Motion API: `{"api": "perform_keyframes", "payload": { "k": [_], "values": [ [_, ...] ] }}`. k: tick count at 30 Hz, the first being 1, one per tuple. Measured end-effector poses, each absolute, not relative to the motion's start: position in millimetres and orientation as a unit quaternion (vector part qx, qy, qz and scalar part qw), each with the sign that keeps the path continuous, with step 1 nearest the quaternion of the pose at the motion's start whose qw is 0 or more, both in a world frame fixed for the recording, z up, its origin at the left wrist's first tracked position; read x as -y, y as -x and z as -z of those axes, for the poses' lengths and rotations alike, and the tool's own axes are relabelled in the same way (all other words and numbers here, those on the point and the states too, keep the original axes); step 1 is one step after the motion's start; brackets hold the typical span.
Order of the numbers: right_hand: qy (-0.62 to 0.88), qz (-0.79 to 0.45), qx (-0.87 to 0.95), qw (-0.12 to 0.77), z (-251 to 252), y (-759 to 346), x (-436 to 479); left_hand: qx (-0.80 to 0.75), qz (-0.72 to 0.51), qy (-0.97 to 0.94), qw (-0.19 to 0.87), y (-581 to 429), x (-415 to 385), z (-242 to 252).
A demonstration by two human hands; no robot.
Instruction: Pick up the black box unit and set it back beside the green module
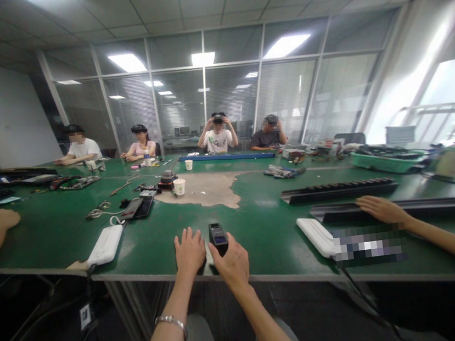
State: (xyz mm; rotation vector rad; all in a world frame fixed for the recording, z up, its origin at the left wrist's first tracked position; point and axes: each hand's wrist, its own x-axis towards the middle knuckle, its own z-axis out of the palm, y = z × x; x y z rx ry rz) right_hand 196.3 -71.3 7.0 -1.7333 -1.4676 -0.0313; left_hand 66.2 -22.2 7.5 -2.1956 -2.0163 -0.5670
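Observation:
At the front edge of the green table (155,257), my left hand (190,253) lies palm down with its fingers stretched out, holding nothing that I can see. Just to its right stands a small black box-shaped device (218,236) with a bluish screen on its face. My right hand (233,261) grips this device, thumb on the left side and fingers on the right. Its lower part is hidden behind the hand. A gap separates my two hands.
White power banks (106,244) lie at both sides, with cables over the edge. Paper cups (179,186) stand beyond my hands. Black metal channels (340,190) and a green basket (387,159) are on the right. Co-workers' arms (385,211) reach in from both sides; several people sit opposite.

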Motion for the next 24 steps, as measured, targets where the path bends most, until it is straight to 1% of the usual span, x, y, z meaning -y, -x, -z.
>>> {"api": "perform_keyframes", "payload": {
  "k": [12, 19, 24],
  "values": [
    [0.686, 0.028, 0.587, 0.429, -10.7, -194.7, 78.8, 0.663, 0.189, 0.722, 0.048, -66.2, 23.1, -9.0],
    [0.663, -0.015, 0.596, 0.452, -18.4, -198.1, 72.8, 0.666, 0.178, 0.723, 0.044, -66.6, 23.5, -11.6],
    [0.647, -0.043, 0.593, 0.477, -35.0, -199.0, 69.6, 0.665, 0.18, 0.723, 0.047, -67.3, 25.3, -11.5]
  ]
}}
